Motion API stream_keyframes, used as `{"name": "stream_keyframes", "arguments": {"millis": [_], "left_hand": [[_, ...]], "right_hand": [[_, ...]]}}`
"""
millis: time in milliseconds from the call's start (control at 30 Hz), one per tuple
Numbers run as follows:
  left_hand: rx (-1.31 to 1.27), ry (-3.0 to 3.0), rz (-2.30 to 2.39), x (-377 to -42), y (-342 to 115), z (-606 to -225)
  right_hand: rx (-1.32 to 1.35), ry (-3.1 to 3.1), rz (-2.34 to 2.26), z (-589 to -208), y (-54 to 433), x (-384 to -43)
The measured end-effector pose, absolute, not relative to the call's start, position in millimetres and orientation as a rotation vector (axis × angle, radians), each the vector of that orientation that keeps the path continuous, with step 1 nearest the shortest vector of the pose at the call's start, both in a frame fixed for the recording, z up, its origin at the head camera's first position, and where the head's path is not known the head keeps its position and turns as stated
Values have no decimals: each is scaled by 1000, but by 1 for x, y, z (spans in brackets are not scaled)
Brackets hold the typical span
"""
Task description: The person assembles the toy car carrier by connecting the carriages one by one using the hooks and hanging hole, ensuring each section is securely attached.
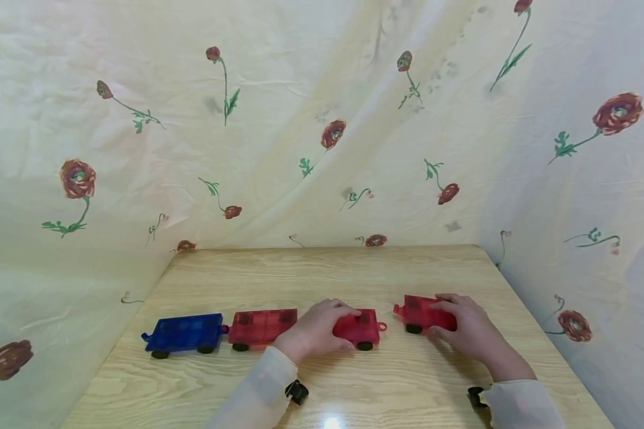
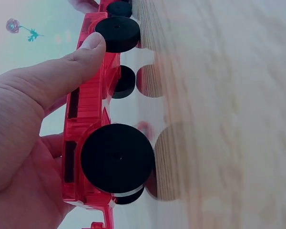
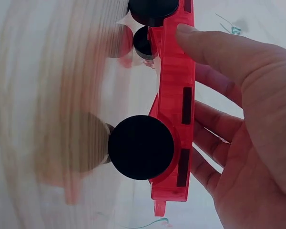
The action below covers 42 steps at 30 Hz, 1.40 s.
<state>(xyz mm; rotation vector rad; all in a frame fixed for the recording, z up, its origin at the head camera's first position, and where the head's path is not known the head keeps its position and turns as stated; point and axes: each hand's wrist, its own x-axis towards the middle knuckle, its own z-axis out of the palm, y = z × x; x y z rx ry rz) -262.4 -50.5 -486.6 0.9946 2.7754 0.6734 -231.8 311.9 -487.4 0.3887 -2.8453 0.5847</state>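
Observation:
My left hand [image 1: 319,328] grips a translucent red toy train car [image 1: 362,328], thumb on the near side and fingers over the far side. Its right end has a ring-shaped coupler, pointing toward another red car [image 1: 417,310] that my right hand [image 1: 467,325] holds between thumb and fingers. A small gap separates the two. That right car bears a hook [image 1: 398,310] on its left end. Black wheels show under both cars in the wrist views, right at the tabletop. Left of my left hand stands a third red car [image 1: 263,325], its right end partly covered by the hand.
A blue car [image 1: 188,332] stands at the far left, joined end to end with the third red car. All are on a wood-grain table [image 1: 322,274]. Flower-printed cloth [image 1: 279,131] hangs behind and on both sides. Black wrist cameras [image 1: 297,392] sit below the hands.

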Motion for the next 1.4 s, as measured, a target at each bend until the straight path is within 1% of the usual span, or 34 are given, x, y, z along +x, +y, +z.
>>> {"name": "stream_keyframes", "arguments": {"millis": [433,967,1400], "left_hand": [[929,2782,774,-267,-57,-487],[952,2817,775,-272,-58,-489],[978,2794,772,-268,-55,-485]], "right_hand": [[399,-2853,645,-486,304,-227],[467,-2859,679,-482,288,-222],[465,-2873,675,-487,286,-223]]}}
